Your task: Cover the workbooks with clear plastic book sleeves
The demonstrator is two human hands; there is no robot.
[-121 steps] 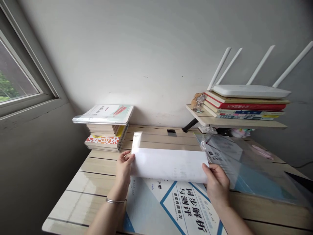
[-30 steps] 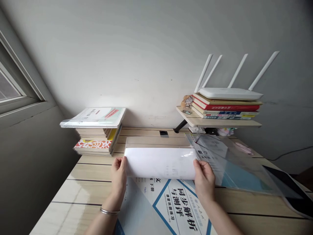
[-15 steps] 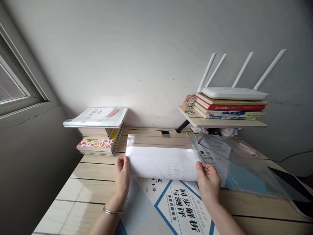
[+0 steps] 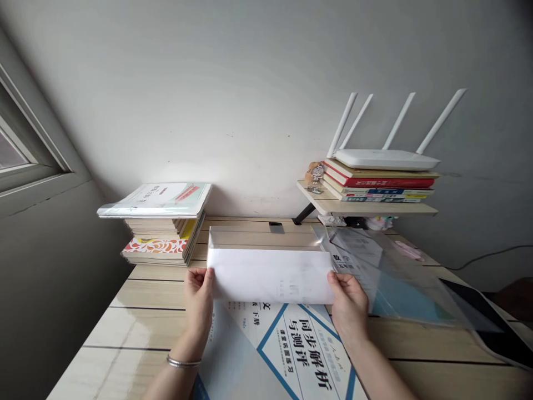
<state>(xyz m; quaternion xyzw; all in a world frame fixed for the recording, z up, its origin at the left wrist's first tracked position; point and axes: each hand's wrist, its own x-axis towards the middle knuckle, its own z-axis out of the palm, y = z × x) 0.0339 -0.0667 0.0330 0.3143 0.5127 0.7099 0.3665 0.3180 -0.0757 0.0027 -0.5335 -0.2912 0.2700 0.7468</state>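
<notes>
A workbook (image 4: 287, 355) with a white and blue cover and black Chinese print lies at the near side of the desk. Above its far end, a white paper panel (image 4: 258, 272) is raised, with faint print showing through. Clear plastic book cover (image 4: 266, 238) extends past the panel's far edge. My left hand (image 4: 199, 297), a silver bracelet on its wrist, pinches the left edge of panel and plastic between thumb and fingers. On the opposite edge, my right hand (image 4: 348, 300) pinches in the same way. How the panel joins the workbook is hidden.
Right of my hands lie another book (image 4: 353, 255) under clear plastic and a dark-screened tablet (image 4: 487, 316). A stack of books (image 4: 160, 222) stands at the back left. A raised shelf (image 4: 375, 208) at the back right carries books and a white router (image 4: 387, 159).
The view has shifted slightly, so everything sits a little further left. Both hands keep their pinch on the panel's edges, with hardly any movement relative to the workbook.
</notes>
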